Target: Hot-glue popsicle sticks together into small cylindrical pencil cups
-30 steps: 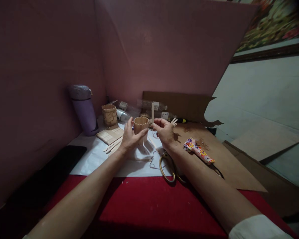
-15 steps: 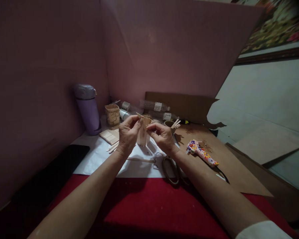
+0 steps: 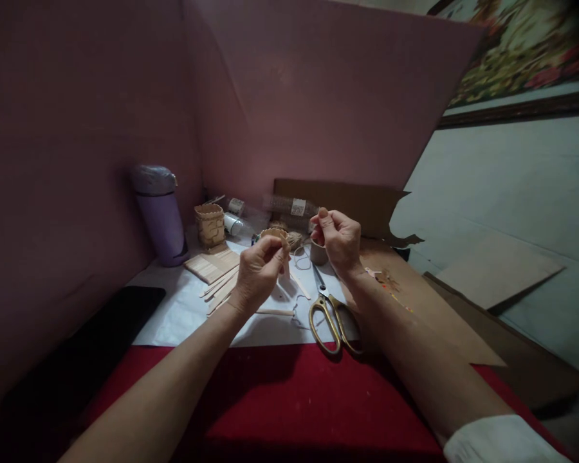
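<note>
My left hand (image 3: 259, 269) is closed around a small cup made of wooden craft sticks (image 3: 275, 233); only the cup's scalloped top edge shows above my fingers. Up and to the right, my right hand (image 3: 336, 236) is lifted with thumb and fingertips pinched together. What it pinches is too small to make out. A thin loop of string (image 3: 301, 258) lies on the white paper (image 3: 183, 315) between my hands, beside a small round pot (image 3: 318, 253). Loose craft sticks (image 3: 222, 289) lie under my left hand.
Gold-handled scissors (image 3: 332, 316) lie by my right wrist. A stack of sticks (image 3: 211, 263), a woven basket (image 3: 211, 224), a purple tumbler (image 3: 160, 213) and bottles (image 3: 289, 206) stand at the back. A black phone (image 3: 101, 334) lies left. Brown cardboard (image 3: 434, 321) covers the right.
My right hand has left the stick cup and risen up and to the right, pinched. My left hand keeps hold of the cup. My right arm now covers the patterned glue gun.
</note>
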The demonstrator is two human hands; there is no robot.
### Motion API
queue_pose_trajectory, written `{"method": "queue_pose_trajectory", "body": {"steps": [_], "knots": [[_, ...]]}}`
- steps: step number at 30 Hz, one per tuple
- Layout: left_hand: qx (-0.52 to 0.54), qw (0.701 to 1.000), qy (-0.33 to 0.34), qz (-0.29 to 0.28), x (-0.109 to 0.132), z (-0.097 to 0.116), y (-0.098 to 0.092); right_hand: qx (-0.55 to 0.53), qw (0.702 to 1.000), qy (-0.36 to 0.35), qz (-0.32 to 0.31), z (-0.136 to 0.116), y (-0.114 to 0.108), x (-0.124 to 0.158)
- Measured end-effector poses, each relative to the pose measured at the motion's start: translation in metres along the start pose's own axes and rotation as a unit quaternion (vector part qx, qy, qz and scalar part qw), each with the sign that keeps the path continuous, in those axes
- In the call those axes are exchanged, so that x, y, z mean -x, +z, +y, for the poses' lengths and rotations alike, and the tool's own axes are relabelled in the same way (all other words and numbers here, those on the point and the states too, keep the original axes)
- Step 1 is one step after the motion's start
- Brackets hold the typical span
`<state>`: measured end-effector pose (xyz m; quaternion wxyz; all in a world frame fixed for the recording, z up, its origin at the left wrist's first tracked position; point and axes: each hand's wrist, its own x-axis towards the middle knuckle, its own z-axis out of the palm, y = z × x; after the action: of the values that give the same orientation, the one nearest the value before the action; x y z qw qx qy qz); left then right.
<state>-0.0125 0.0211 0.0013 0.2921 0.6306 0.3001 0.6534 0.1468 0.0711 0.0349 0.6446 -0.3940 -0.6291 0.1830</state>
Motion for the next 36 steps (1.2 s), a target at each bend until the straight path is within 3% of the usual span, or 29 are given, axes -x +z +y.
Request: {"method": "queue_pose_trajectory", "body": {"steps": [5,12,18,27,36], "knots": [[-0.115,0.989,0.052,-0.079,0.011,-0.016,0.006,0.1,0.992,0.058,-0.058,-0.008,-0.02,-0.029],[-0.174,0.973,0.075,-0.128,0.015,-0.025,0.007,0.154,0.984,0.06,0.06,-0.015,-0.061,-0.068],[-0.185,0.973,0.049,-0.131,0.016,-0.027,0.006,0.245,0.968,0.063,0.004,0.005,-0.072,-0.076],[-0.199,0.971,0.031,-0.13,0.02,-0.021,0.006,0.278,0.957,0.043,-0.077,-0.001,-0.03,-0.092],[-0.214,0.966,-0.008,-0.143,0.025,-0.016,0.008,0.303,0.918,0.004,-0.255,0.002,0.034,-0.099]]}}
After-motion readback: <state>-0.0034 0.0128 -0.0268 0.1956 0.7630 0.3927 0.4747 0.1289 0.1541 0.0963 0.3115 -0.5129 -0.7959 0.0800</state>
